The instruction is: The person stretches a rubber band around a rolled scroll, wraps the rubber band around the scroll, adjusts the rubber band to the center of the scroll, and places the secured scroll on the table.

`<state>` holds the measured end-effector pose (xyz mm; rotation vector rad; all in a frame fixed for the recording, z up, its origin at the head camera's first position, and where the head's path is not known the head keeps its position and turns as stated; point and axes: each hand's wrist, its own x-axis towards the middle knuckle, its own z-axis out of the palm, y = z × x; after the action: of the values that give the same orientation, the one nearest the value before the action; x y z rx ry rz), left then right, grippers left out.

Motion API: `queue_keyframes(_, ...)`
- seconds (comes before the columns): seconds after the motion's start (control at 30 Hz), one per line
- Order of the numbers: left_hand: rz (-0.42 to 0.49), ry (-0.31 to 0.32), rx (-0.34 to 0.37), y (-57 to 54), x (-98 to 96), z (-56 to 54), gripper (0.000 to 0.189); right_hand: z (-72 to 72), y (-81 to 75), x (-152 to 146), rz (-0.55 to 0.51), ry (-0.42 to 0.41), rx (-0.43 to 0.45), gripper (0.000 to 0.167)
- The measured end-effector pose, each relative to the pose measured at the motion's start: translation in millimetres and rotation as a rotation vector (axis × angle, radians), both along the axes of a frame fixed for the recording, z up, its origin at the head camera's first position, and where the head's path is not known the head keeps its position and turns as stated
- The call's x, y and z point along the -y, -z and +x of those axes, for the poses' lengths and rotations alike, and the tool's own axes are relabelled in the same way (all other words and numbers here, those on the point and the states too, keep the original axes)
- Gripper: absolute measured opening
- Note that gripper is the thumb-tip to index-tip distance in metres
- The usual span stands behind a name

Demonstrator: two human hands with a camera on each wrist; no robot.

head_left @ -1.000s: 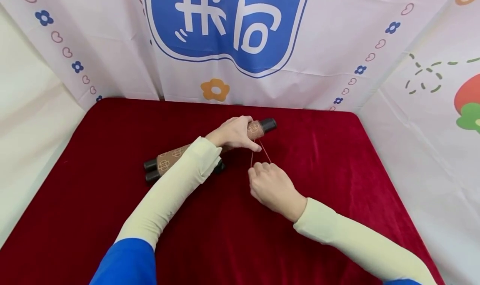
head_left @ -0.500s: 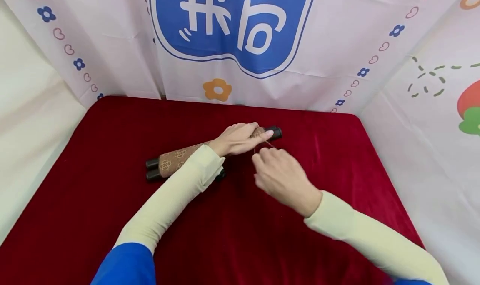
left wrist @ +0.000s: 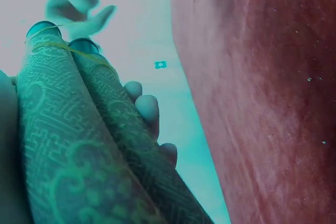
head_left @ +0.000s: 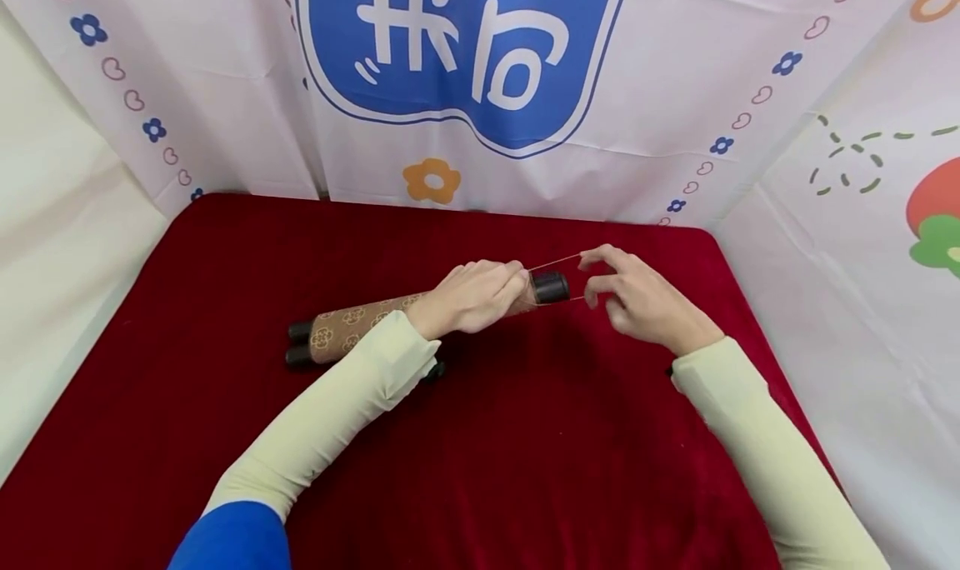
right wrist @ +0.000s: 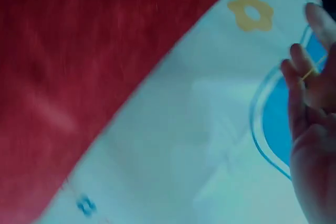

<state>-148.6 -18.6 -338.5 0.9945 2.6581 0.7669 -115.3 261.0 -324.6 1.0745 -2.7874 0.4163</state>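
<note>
A scroll (head_left: 351,324), rolled from both ends in brown patterned cloth with dark end knobs (head_left: 551,287), slants across the table. My left hand (head_left: 474,297) grips it near its right end; in the left wrist view several fingertips (left wrist: 148,108) curl round the far roll. A thin rubber band (head_left: 555,262) loops round that end, across both rolls in the left wrist view. My right hand (head_left: 648,299) stands beyond the end knobs with bent, spread fingers hooked in the band, drawing it out in two taut strands. The right wrist view shows that hand (right wrist: 315,108) at its edge.
Red velvet cloth (head_left: 480,470) covers the table. A white printed curtain (head_left: 255,137) with a blue emblem rises along the back edge, and white fabric walls (head_left: 840,262) flank both sides.
My right hand has moved from below the scroll to the right of its end, its fingers opening out and stretching the band past the knobs. The left hand still grips the scroll, which has dipped slightly.
</note>
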Motion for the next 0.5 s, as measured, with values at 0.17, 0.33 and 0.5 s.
queue_keyframes(0.17,0.057,0.037,0.015,-2.9,0.6,8.2,0.037,-18.2,19.9,12,-0.203,-0.064,0.216,0.044)
queue_keyframes(0.33,0.114,0.061,0.014,-5.5,2.3,12.1,0.040,-18.8,45.2,23,-0.493,-0.036,0.486,0.052)
queue_keyframes(0.5,0.171,0.024,0.040,-4.2,1.3,12.7,0.040,-16.2,60.7,40,-0.908,0.088,0.675,0.039)
